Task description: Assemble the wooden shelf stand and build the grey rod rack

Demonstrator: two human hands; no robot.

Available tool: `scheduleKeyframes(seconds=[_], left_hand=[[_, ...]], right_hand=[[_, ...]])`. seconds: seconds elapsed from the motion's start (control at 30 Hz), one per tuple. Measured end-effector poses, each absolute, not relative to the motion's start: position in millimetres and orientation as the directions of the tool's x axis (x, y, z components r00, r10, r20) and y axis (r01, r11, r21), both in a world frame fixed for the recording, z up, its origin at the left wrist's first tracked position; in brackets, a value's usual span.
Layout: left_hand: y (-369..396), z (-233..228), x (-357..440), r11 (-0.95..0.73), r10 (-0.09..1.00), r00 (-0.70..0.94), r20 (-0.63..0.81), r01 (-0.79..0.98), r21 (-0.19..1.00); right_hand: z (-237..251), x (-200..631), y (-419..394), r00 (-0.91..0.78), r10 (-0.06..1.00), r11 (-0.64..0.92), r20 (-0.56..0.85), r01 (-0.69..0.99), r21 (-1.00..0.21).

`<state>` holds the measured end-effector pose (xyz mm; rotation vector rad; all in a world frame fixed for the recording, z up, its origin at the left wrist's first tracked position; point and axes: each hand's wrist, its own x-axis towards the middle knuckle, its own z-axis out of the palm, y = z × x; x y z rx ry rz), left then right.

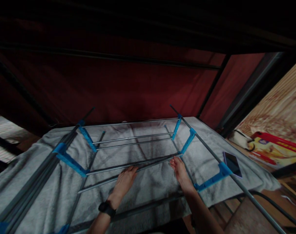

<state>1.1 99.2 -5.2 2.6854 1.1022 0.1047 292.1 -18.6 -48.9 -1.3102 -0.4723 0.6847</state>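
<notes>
A metal tube frame with blue plastic brackets lies on the grey blanket point(153, 185). A loose grey rod point(99, 184) runs slantwise across the frame, beside a crossbar point(106, 169) fitted between brackets. My left hand point(125, 178), with a dark watch on its wrist, is closed over the middle of the loose rod. My right hand point(179, 167) pinches the rod's right end, close to the right middle bracket point(188, 141). Across from it is the left middle bracket point(72, 164). The fingertips of both hands are partly hidden.
Several loose tubes point(38, 182) lie bundled along the left side. A phone point(233, 164) rests on the blanket beside the right long tube point(206, 146). A red and yellow box point(275, 149) stands at the right. Behind the frame hangs a dark red cloth point(138, 91).
</notes>
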Motion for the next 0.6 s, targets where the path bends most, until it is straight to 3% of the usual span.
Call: scheduleKeyframes(seconds=[0.1, 0.4, 0.6], left_hand=[[100, -3, -8, -0.678, 0.707, 0.706, -0.023, 0.688, 0.26], [102, 5, -42, -0.551, 0.817, 0.576, -0.037, 0.797, 0.247], [93, 16, -43, -0.557, 0.817, 0.577, 0.012, 0.782, 0.279]], right_hand=[[-53, 292, -19, 0.733, 0.658, 0.114, -0.174, -0.326, -0.939], [-57, 304, -25, 0.75, 0.63, 0.169, -0.2, -0.384, -0.908], [-72, 316, -33, 0.725, 0.66, 0.17, -0.194, -0.396, -0.903]])
